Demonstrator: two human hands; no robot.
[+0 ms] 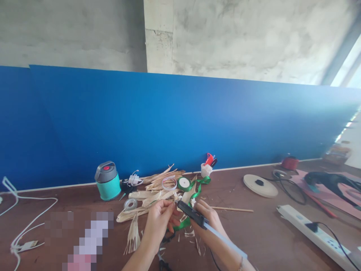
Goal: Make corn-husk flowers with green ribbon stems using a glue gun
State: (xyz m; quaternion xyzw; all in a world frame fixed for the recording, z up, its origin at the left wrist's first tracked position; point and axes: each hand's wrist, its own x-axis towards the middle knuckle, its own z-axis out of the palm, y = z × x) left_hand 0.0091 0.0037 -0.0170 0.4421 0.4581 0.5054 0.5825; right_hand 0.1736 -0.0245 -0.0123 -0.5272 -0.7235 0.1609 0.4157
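In my right hand (207,214) is a black hot glue gun (190,212), its nozzle pointing left toward my other hand. A long translucent glue stick (225,241) sticks out of the gun's back end over my forearm. My left hand (162,216) is closed in a pinch around a small pale corn husk piece (177,197), close to the nozzle; most of it is hidden by the fingers. Behind the hands lie dried corn husks (152,197), a roll of green ribbon (184,183) and a roll of tape (169,183). A frayed husk (133,235) rests left of my left wrist.
A teal lidded container (108,186) stands at the back left, near a clear tape roll (130,204). A white cup with pens (207,170) is behind. A thin stick (232,209), a round beige base (260,186) and a power strip (313,233) lie to the right.
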